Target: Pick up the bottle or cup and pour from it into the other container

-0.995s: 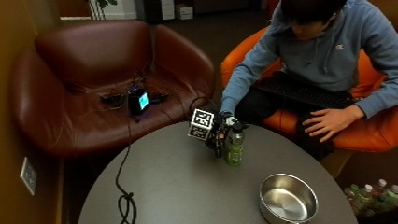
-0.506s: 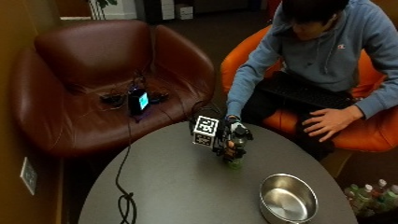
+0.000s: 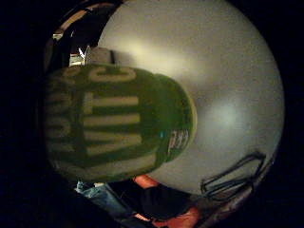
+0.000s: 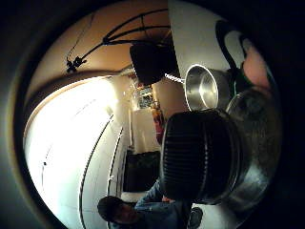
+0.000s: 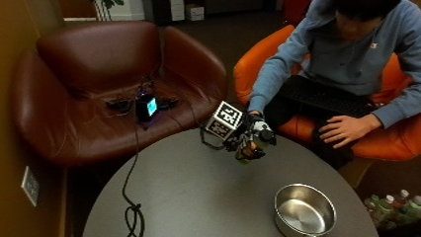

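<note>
In the outside view my gloved right hand (image 5: 254, 134) grips a green bottle (image 5: 246, 149) and holds it tilted in the air above the far side of the round grey table (image 5: 197, 197). The glove hides most of the bottle. A steel bowl (image 5: 305, 210) stands on the table's near right part, well apart from the bottle. The little finger side palm view is filled by the bottle's green label (image 3: 114, 123) over the grey tabletop (image 3: 213, 71). The thumb side palm view has the bottle's black ribbed cap (image 4: 200, 155) close up and the steel bowl (image 4: 202, 88) beyond it.
A black cable (image 5: 131, 212) trails over the table's left edge. Behind the table is a brown armchair (image 5: 92, 64) with a lit device (image 5: 147, 106) on its seat. The person's bare hand (image 5: 345, 129) rests on their lap. Bottles (image 5: 388, 205) stand on the floor at right.
The bottle stood on the table a second ago with the hand around it. It has since come up off the tabletop and tilted.
</note>
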Motion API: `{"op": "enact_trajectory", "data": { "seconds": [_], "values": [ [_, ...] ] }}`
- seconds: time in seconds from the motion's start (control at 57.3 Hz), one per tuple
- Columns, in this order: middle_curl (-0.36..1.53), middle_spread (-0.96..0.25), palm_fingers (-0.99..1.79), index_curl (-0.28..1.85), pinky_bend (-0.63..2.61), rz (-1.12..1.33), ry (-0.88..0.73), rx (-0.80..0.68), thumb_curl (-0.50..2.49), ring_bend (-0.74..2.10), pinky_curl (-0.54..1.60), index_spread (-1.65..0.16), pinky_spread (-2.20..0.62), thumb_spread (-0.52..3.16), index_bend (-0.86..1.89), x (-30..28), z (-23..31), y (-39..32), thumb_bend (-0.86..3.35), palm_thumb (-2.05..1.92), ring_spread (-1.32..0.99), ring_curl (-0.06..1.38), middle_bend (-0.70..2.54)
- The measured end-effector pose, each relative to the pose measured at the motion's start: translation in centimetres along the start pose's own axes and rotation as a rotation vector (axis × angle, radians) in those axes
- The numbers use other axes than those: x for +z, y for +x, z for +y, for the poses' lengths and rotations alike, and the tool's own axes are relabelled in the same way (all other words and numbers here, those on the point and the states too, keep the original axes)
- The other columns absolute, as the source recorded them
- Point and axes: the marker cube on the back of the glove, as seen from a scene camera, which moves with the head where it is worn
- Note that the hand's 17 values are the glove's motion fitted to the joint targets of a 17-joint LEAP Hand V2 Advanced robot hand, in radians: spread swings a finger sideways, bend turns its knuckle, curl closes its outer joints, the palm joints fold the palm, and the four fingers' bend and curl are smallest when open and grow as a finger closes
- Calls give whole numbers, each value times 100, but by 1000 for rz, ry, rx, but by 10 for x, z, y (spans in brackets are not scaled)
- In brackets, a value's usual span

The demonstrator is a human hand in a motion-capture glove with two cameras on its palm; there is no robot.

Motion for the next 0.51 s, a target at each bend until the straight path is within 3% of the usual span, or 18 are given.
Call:
{"op": "enact_trajectory", "data": {
  "seconds": [0.105,0.367,0.506],
  "values": [
    [49,-10,117,45,26,137,10,21,69,42,35,-22,-23,20,16,1,5,-28,-4,100,-18,44,41],
    [51,-9,119,46,27,739,71,160,71,44,39,-20,-24,15,17,31,-31,-117,-4,99,-16,47,42],
    [52,-9,119,47,26,1274,108,155,72,44,41,-20,-23,13,17,49,-75,-156,-4,98,-16,48,43]
  ]
}}
